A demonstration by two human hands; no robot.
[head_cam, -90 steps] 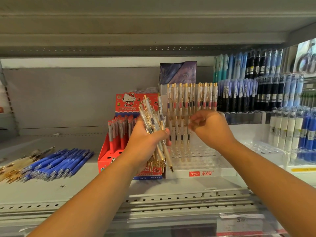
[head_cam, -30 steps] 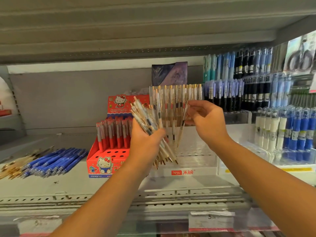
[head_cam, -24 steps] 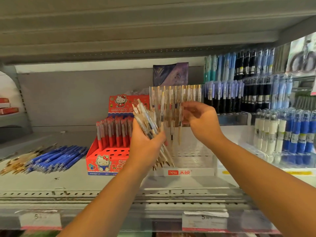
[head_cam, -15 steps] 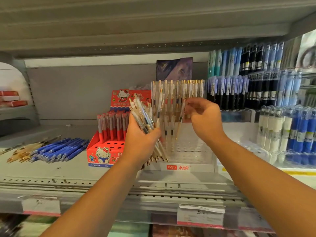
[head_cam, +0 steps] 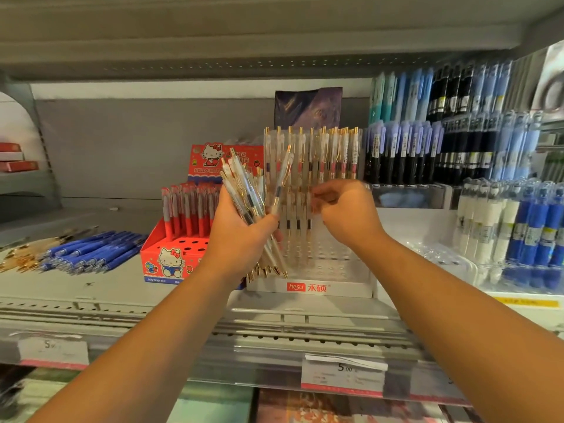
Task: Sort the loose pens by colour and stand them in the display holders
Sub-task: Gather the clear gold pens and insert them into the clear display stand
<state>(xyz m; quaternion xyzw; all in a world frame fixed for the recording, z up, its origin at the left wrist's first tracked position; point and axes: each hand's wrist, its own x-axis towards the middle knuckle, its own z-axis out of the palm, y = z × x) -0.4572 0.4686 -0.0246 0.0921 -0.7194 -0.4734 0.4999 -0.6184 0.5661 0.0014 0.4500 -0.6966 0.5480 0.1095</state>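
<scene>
Left hand (head_cam: 241, 239) is wrapped tight round a fat bundle of clear-barrelled pens with gold clips (head_cam: 244, 196). Tips point down, just in front of the clear perforated plastic display holder with a white base (head_cam: 332, 264). Right hand (head_cam: 348, 215) is up at the holder's middle rows, fingers curled and motion-blurred. I can't tell whether it pinches a pen or nothing. One slim clear pen with a dark band (head_cam: 282, 175) sticks up out of the bundle, leaning right, between my two hands.

The holder's back rows carry upright clear gold-clipped pens (head_cam: 323, 154); the front holes look mostly bare. Loose blue plastic pens (head_cam: 91, 248) lie heaped on the grey metal shelf (head_cam: 100, 288) well to the left, with a pile of gold-trimmed ones (head_cam: 21, 257) beside them. Plenty left to do, I'd judge.

Risks:
- The bundle is big for one hand. The leaning pen looks loosest and could slide out and roll off the shelf edge.
- Barrels are all clear and only the ink bands differ, so it's easy to seat one in the wrong colour row.
- Holes are close-set and see-through. A tip that misses would sit slanted and may tip its neighbours.
- My right wrist is near the standing pens and could sweep them.
- The red cardboard cat-print box of red pens (head_cam: 171, 257) is just beside the holder, so my left hand could nudge it.
</scene>
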